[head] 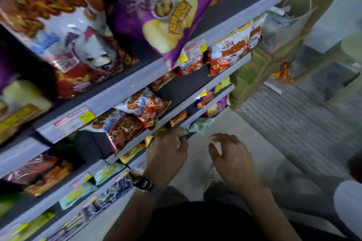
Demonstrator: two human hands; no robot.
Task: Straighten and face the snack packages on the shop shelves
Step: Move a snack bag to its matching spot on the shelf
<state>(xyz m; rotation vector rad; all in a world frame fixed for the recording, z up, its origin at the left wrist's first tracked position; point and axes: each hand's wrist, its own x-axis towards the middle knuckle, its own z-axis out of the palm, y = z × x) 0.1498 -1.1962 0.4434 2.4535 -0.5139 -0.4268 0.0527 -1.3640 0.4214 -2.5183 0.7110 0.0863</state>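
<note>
The watch (144,183) on the left wrist is sitting nearest the lens, above a dark shirt front, with both forearms reaching down and out toward the low shelves (127,92).

The risk here is sitting at the lip. The mint packet (202,125) is poking out past the front of a low shelf, close to the floor (225,123), so a tug outward rather than a push back is likely to drop it. I judge that it is being held by one end only, which is leaving the rest free to sag or twist face-down. Just above, the red packets (137,115) are lying tilted and overhanging their own shelf. A wrist rising from below could be catching one of them and tipping it off. The blur is also making the packet's facing hard to read.

The left hand (166,154) is reaching in at the shelf edge, its fingers curling onto the near end of the mint packet and apparently gripping it, though the fingertips are partly hidden. The right hand (231,156) is hovering just beside it over the floor, with fingers spread and loosely bent, holding nothing and touching no packet, near the mint packet but apart from it.
</note>
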